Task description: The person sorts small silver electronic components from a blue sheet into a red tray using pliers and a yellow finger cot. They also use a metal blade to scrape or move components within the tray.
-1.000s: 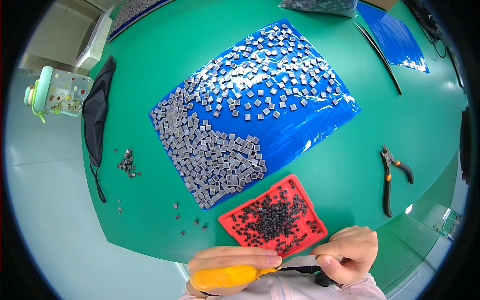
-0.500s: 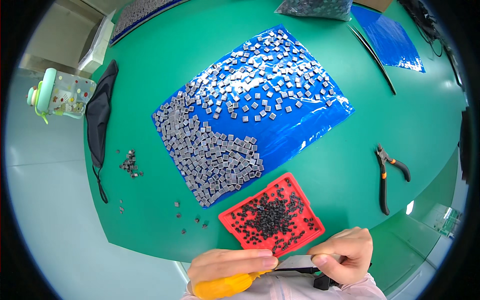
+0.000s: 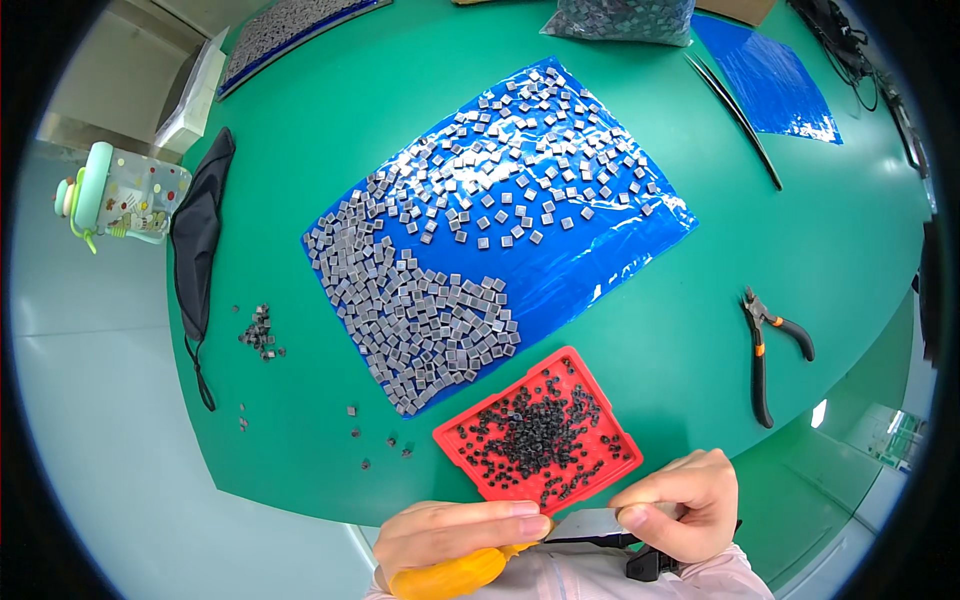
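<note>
"What changed?"
"Yellow tool (image 3: 455, 575) at 6 o'clock tipped steeper; my left hand (image 3: 445, 535) has fingers pressed together over it. My right hand (image 3: 685, 505) pinches the pale strip (image 3: 590, 523), 5 o'clock."
"Meaning?"
"Probably mid-step."

- Table (image 3: 660, 340): plain green top, extending across most of the view; outline bowed toward the rim.
- Left side: smooth pale blue-grey surface (image 3: 100, 400), crossed by one thin straight seam; floor or furniture, cannot be determined.
- Upper left: beige-grey panel (image 3: 95, 95), partly in shade; wall or cabinet, cannot be determined.
- Lower right, beyond the table edge: glossy green area (image 3: 815, 490), marked by pale lines.
- Lighting: bright; a small white highlight (image 3: 819, 413) shows at lower right, and faint glare marks the table's right side.
</note>
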Motion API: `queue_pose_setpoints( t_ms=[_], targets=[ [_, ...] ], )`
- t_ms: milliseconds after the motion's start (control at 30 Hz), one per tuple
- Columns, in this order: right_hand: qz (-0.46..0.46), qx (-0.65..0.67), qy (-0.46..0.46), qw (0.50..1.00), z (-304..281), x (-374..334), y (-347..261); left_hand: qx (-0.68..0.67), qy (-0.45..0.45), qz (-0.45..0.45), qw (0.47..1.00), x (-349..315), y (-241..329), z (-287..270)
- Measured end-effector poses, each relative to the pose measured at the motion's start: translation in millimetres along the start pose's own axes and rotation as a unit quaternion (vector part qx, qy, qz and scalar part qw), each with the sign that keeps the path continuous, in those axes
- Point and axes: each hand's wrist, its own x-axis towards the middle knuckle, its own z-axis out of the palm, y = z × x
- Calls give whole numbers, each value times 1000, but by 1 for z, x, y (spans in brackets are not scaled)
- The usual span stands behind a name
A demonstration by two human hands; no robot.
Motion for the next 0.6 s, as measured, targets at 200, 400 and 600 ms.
queue_pose_setpoints(
  t_ms=[200,400,600],
  targets=[
    [-11,12,-23,1000,-3,1,2,-43,55,-51,996,3,15,14],
    [29,-2,-12,999,-2,2,-7,56,-66,30,996,5,3,-5],
    [41,-7,-27,999,-2,1,-9,6,-39,42,998,-2,-8,-6]
  ],
)
